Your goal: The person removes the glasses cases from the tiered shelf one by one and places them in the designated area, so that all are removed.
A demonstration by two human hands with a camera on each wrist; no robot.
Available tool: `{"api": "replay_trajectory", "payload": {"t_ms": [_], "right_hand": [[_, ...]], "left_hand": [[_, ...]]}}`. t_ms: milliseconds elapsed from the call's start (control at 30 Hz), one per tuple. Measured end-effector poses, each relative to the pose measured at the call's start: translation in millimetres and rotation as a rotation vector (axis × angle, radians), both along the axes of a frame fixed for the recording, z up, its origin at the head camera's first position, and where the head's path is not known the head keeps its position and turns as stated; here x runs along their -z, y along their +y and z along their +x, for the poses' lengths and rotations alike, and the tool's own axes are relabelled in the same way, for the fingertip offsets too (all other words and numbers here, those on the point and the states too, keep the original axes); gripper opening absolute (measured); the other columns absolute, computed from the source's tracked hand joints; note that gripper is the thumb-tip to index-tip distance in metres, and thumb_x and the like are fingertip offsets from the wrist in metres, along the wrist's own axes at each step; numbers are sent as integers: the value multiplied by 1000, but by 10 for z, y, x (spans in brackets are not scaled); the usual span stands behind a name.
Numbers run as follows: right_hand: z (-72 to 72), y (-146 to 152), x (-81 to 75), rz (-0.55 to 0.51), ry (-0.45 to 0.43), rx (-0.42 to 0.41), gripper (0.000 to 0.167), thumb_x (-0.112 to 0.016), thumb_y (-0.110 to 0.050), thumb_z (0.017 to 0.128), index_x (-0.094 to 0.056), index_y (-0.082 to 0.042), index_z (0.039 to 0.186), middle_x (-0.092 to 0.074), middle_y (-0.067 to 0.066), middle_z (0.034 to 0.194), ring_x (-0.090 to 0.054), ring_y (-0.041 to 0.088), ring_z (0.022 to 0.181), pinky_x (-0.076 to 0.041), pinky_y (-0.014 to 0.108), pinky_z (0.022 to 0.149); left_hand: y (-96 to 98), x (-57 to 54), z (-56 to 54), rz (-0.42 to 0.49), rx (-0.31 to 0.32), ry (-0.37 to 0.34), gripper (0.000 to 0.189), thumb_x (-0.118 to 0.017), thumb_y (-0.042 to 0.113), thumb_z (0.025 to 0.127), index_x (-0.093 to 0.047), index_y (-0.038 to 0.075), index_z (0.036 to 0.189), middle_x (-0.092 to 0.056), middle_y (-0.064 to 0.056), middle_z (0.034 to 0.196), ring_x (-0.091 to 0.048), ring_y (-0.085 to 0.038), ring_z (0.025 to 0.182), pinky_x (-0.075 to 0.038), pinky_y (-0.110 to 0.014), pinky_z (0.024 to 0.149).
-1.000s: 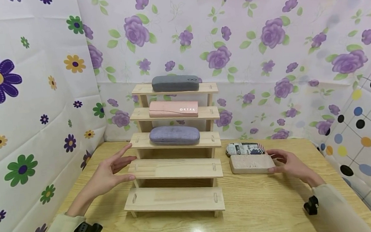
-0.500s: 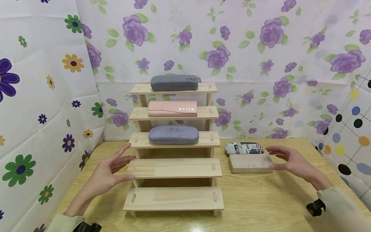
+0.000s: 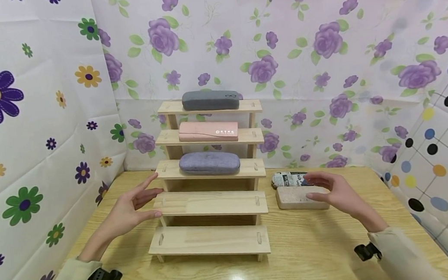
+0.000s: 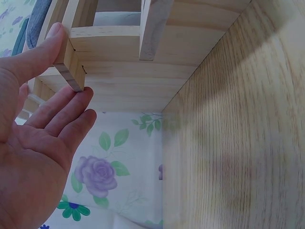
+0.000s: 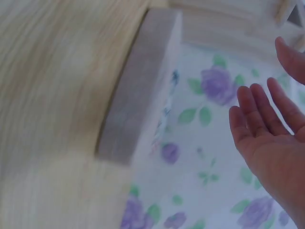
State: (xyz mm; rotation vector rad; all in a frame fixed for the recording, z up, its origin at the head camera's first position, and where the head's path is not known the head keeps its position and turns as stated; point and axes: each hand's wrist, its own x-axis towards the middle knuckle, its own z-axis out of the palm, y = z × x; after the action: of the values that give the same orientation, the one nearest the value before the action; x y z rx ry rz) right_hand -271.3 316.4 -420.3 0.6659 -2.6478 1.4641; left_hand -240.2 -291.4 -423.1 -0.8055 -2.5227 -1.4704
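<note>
Right hand (image 3: 341, 194): my thumb stands well apart from my fingers, a wide grip with nothing in it; the right wrist view shows a gap between my fingertips and the cream case.
Left hand (image 3: 125, 212): also spread, fingers fairly straight, at the left end of the wooden rack; my thumb and fingers touch the end of one board from either side.
Cream case (image 3: 292, 198): on the table, right of the rack, nearest my right hand, which hides its right end in the head view.
Newsprint case (image 3: 289, 179): lies just behind the cream one, its right part behind my fingers; I cannot tell whether the two touch.
Wooden rack (image 3: 215, 240): five pale boards rising like stairs toward the back, standing upright on the table.
Blue-purple case (image 3: 210, 163): lies lengthwise on the middle board.
Pink case (image 3: 204, 130): on the next board up, white print at its right.
Grey case (image 3: 209, 100): on the top board, a small glasses drawing at its right end.
Table (image 3: 313, 246): light wood grain, a bright reflection near the front.
Cloths: purple roses (image 3: 263, 70) behind, daisies (image 3: 25, 203) on my left, coloured dots (image 3: 440, 170) on my right.
</note>
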Motion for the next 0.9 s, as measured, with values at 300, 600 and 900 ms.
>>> {"api": "replay_trajectory", "payload": {"t_ms": [300, 600, 900], "right_hand": [[92, -432, -224, -5, 54, -39, 46, -83, -17, 95, -67, -10, 138, -67, 9, 135, -62, 34, 126, -52, 22, 101], [175, -819, -424, 18, 149, -46, 42, -86, -17, 92, -71, -13, 131, -72, 1, 120, -67, 20, 105, -57, 29, 93], [166, -1172, -544, 36, 223, -59, 50, -89, -15, 88, -70, -8, 134, -72, 8, 115, -65, 20, 95, -57, 35, 84]], "left_hand": [[5, -12, 5, 4, 4, -1, 102, -87, 7, 87, -29, 23, 169, -64, -19, 143, -60, -36, 132, -47, -21, 107], [5, 10, -9, 0, -3, 4, 102, -88, 7, 87, -29, 24, 169, -64, -17, 143, -60, -36, 131, -48, -21, 106], [-5, 20, -11, -2, -8, 4, 102, -88, 8, 87, -30, 25, 169, -64, -17, 143, -60, -35, 131, -48, -22, 107]]}}
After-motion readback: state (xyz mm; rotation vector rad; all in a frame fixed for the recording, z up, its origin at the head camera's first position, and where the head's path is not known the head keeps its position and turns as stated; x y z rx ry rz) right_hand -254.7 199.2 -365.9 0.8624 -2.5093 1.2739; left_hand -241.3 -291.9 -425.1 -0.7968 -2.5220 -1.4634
